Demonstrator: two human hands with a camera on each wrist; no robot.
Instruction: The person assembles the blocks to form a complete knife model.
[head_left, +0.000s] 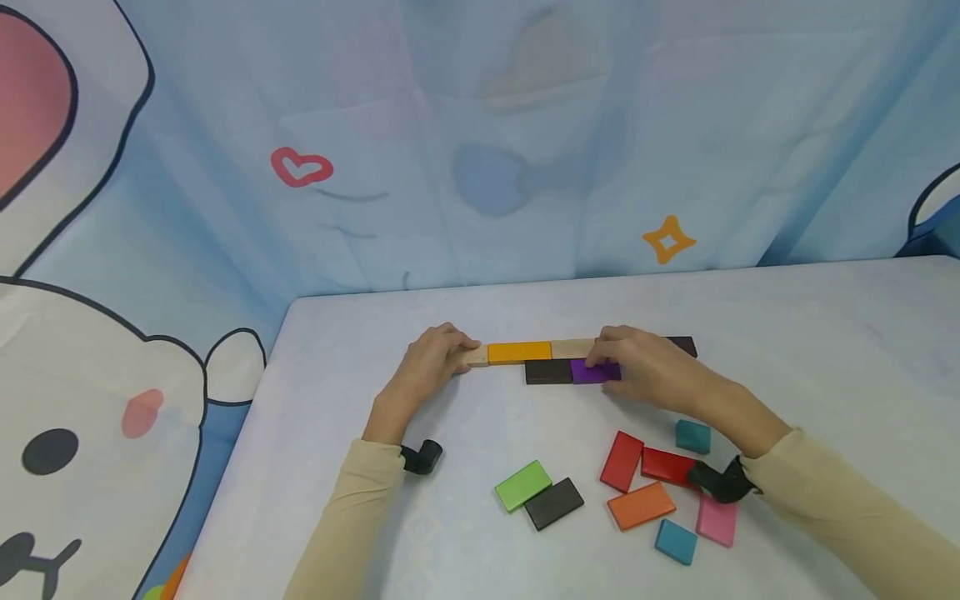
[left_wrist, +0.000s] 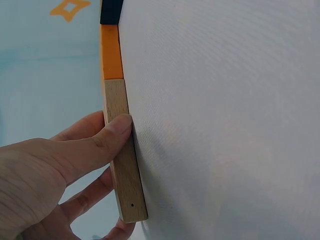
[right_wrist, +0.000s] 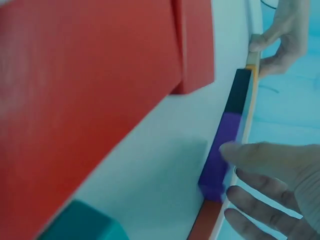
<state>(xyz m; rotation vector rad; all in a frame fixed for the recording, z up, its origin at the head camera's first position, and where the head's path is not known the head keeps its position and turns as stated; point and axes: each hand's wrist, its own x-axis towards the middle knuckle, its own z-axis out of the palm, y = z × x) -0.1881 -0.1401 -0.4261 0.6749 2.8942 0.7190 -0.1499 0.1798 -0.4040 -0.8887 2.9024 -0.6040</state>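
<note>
My left hand grips a plain wooden block at the left end of a row, its thumb on the near side and fingers behind. Beside that block, the row continues with a yellow-orange block and another plain wooden block. A dark block shows at the right end. Against the near side lie a black block and a purple block. My right hand holds the purple block, thumb on its near side; the hand hides part of the row.
Nearer me on the white table lie loose blocks: green, black, orange, red, another red, pink, teal and blue. A patterned curtain hangs behind.
</note>
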